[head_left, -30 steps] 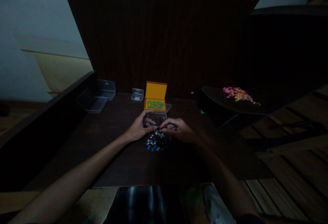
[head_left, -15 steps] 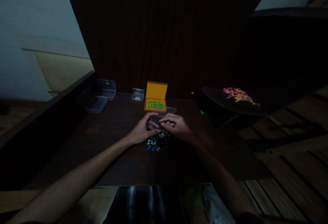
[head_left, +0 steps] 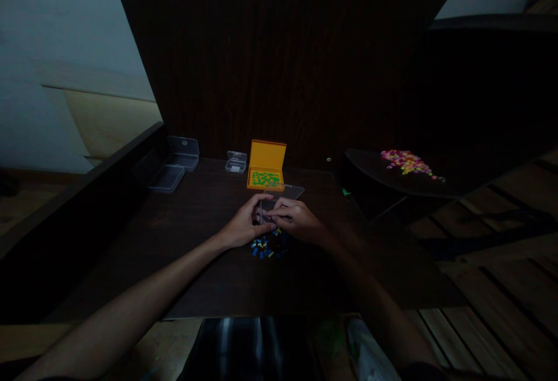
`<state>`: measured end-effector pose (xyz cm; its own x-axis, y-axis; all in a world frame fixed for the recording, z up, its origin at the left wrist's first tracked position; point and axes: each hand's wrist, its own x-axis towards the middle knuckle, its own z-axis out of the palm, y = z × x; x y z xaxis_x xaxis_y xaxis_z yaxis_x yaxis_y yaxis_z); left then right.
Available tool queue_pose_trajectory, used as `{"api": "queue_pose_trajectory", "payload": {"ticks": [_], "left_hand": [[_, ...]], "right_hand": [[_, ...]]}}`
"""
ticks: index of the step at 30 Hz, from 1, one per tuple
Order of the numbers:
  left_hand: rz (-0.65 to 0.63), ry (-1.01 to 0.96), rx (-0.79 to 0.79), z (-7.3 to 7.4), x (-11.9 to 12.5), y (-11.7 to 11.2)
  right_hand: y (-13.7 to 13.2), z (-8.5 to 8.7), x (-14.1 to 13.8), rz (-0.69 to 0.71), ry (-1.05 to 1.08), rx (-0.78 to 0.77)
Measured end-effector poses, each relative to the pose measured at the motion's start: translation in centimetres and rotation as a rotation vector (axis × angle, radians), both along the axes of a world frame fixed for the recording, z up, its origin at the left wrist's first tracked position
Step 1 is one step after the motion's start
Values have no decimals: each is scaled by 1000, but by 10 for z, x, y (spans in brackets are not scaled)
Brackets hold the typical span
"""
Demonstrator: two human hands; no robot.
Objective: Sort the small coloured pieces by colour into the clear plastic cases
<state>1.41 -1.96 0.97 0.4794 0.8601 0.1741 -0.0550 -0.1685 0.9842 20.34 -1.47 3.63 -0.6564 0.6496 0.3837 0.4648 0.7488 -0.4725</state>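
A clear plastic box (head_left: 291, 191) with its lid raised is gripped along its left side by my left hand (head_left: 243, 225), thumb in front and fingers behind. My right hand (head_left: 300, 220) is over the box's right part, its fingertips pressed together at the inside. Whatever those fingertips pinch, if anything, is too small and dark to make out. Just below both hands lies a loose pile of small blue and yellow pieces (head_left: 263, 247) on the dark table (head_left: 209, 285). Part of the pile is hidden by my right hand.
Behind the hands stands an open yellow case (head_left: 267, 155) holding green pieces (head_left: 265, 179). Left of it are a small clear box (head_left: 236, 164) and larger open clear boxes (head_left: 168, 178). Pink and yellow beads (head_left: 410, 163) lie on a curved shelf (head_left: 370, 166) at right.
My right hand's fingers have moved slightly left and drawn together, deeper over the clear box. My left hand keeps its hold. The whole view has shifted a little.
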Motion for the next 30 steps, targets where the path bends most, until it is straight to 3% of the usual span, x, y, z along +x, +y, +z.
{"api": "queue_pose_trajectory", "payload": {"ticks": [14,25,30], "left_hand": [[-32,-27,-22,5,2,-4],[-23,-22,-20,3,0,-1],[-30,-26,-41,4,-1,-1]], "right_hand": [[2,-1,-4,14,13,-5],[-2,10,2,-132,43,-13],[-3,8,2,-119,64,-24]]}}
